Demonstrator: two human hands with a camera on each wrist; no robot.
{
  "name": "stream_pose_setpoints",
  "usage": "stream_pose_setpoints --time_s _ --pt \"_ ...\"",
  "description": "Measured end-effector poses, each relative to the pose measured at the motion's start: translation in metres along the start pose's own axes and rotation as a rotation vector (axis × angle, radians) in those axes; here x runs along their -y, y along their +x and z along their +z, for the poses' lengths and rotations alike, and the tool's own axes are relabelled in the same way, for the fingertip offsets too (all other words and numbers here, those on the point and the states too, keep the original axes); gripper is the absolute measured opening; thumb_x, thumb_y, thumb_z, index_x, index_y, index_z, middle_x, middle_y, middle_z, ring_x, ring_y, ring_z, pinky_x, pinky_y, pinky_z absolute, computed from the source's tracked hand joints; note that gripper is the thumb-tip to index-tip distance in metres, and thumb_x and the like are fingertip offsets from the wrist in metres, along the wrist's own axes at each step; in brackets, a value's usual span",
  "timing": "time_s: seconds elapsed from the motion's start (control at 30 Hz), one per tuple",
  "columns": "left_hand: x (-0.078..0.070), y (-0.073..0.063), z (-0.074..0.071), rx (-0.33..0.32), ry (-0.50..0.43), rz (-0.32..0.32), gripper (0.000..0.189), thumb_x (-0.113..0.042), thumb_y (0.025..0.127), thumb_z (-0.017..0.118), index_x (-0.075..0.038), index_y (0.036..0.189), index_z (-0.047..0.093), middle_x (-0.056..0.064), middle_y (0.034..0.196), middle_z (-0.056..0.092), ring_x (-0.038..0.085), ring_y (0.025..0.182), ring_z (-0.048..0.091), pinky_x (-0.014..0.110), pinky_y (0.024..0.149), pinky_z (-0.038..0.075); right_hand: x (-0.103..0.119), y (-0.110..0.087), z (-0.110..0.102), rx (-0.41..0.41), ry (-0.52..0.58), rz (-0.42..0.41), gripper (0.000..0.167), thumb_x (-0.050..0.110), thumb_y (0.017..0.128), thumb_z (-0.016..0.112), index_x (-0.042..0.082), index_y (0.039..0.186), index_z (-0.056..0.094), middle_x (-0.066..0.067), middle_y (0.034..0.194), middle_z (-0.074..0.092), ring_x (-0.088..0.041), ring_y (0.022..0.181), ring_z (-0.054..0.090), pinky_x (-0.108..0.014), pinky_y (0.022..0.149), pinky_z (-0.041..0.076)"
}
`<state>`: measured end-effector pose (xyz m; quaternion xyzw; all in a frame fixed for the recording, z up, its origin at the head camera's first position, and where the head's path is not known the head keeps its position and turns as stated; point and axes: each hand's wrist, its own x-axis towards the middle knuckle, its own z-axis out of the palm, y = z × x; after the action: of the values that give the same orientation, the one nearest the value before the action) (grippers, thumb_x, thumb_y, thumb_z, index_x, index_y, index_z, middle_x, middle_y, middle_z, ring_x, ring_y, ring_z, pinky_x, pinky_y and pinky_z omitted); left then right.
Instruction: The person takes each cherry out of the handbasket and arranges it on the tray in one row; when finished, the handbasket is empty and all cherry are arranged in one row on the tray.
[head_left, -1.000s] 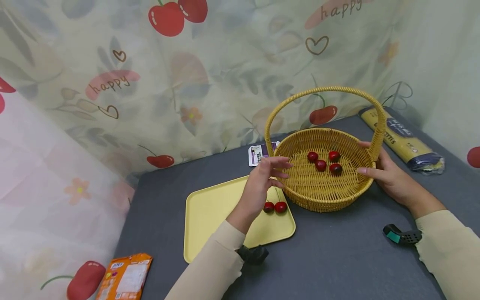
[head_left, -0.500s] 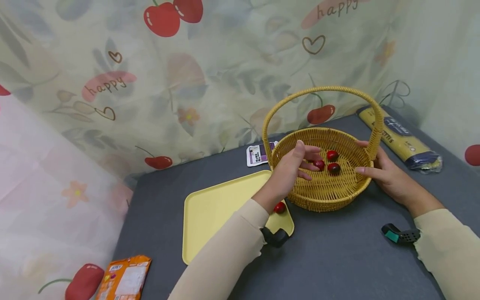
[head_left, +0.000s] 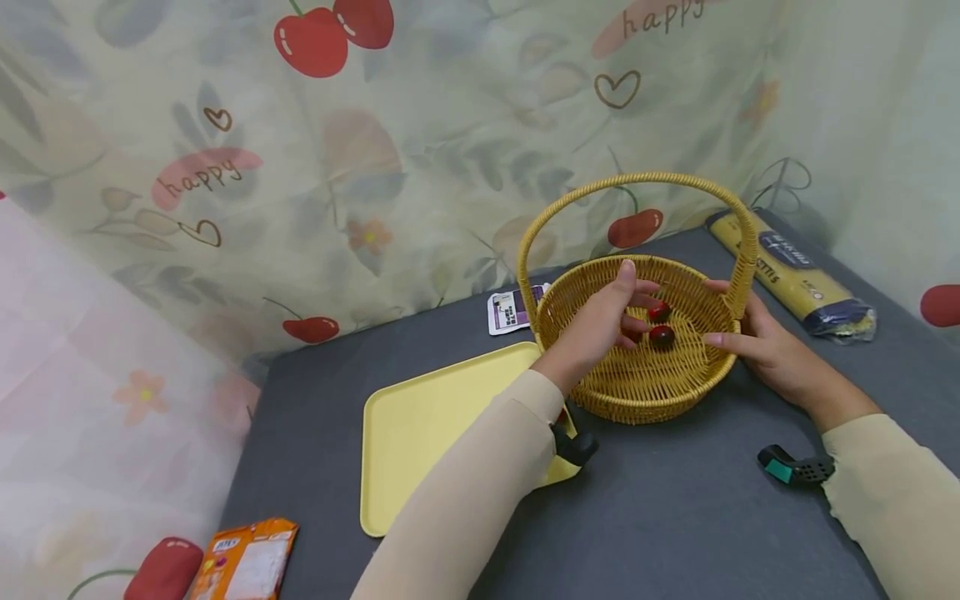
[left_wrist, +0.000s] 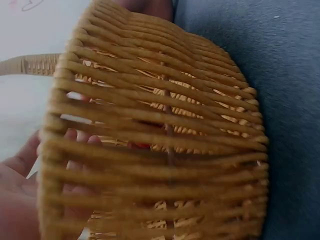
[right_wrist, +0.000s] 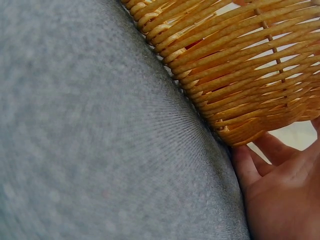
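Observation:
A woven yellow basket [head_left: 637, 404] with a tall hoop handle stands on the grey table [head_left: 675, 517]. My left hand [head_left: 636, 307] reaches over its near-left rim, with the fingers stretched above the red fruits inside. Two red fruits [head_left: 661, 324] show beside the fingertips; any others are hidden under the hand. My right hand [head_left: 731, 323] rests with straight fingers against the basket's right wall by the handle's foot. In the left wrist view the basket wall [left_wrist: 165, 125] fills the frame. The right wrist view shows the basket's base [right_wrist: 240, 65] and my right hand's fingers [right_wrist: 270, 195] beside it.
A yellow tray [head_left: 427, 433] lies left of the basket, partly under my left forearm. A spaghetti packet [head_left: 795, 275] lies at the back right, a small card [head_left: 510, 310] sits behind the basket, and an orange packet [head_left: 243, 562] is at the front left. Printed curtains close the back and left.
My left hand has moved from the tray's edge up and right, over the rim into the basket. It now covers some of the fruits. The right hand has stayed at the basket's side.

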<state>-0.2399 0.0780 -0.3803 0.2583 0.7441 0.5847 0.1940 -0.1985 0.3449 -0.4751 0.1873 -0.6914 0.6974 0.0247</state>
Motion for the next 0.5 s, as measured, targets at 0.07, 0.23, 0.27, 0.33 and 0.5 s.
stream_pose_setpoints --time_s 0.07,0.23,0.27,0.33,0.5 --pt "0.0 0.005 0.004 0.006 0.026 -0.019 0.082 -0.07 0.112 0.019 -0.014 0.152 0.063 0.004 0.137 0.068 0.029 0.113 0.072 0.046 0.088 0.06 0.001 0.0 0.0 0.0 -0.002 0.001 0.071 -0.01 0.107 0.055 0.017 0.168 0.03 -0.018 0.155 0.037 -0.018 0.136 0.049 -0.02 0.097 0.049" --pt "0.011 0.012 0.011 0.003 0.095 -0.052 0.082 -0.07 0.113 0.019 -0.013 0.152 0.063 0.004 0.139 0.068 0.023 0.108 0.071 0.044 0.085 0.06 0.0 -0.001 0.002 -0.006 -0.014 0.009 0.071 -0.008 0.107 0.056 0.017 0.167 0.03 -0.018 0.156 0.036 -0.019 0.137 0.047 -0.019 0.098 0.047" --pt "0.013 0.012 0.012 -0.002 0.103 -0.058 0.081 -0.07 0.113 0.02 -0.014 0.151 0.064 0.003 0.139 0.068 0.022 0.107 0.071 0.044 0.085 0.06 0.0 -0.001 0.003 -0.007 -0.015 0.008 0.071 -0.008 0.107 0.056 0.016 0.167 0.03 -0.018 0.156 0.036 -0.02 0.137 0.047 -0.019 0.098 0.047" --pt "0.017 0.013 0.013 -0.014 0.126 -0.072 0.079 -0.071 0.112 0.022 -0.016 0.149 0.066 0.0 0.138 0.069 0.02 0.105 0.07 0.043 0.083 0.06 0.0 0.0 0.003 -0.009 -0.014 0.004 0.07 -0.008 0.107 0.056 0.016 0.167 0.03 -0.018 0.155 0.036 -0.019 0.137 0.047 -0.019 0.098 0.046" --pt "0.02 0.013 0.016 0.021 0.2 -0.119 0.067 -0.071 0.111 0.037 -0.024 0.148 0.066 -0.006 0.136 0.067 0.017 0.111 0.067 0.039 0.095 0.055 0.001 0.001 0.003 -0.008 -0.009 -0.006 0.07 -0.009 0.107 0.056 0.015 0.167 0.03 -0.019 0.154 0.037 -0.019 0.135 0.049 -0.02 0.098 0.047"
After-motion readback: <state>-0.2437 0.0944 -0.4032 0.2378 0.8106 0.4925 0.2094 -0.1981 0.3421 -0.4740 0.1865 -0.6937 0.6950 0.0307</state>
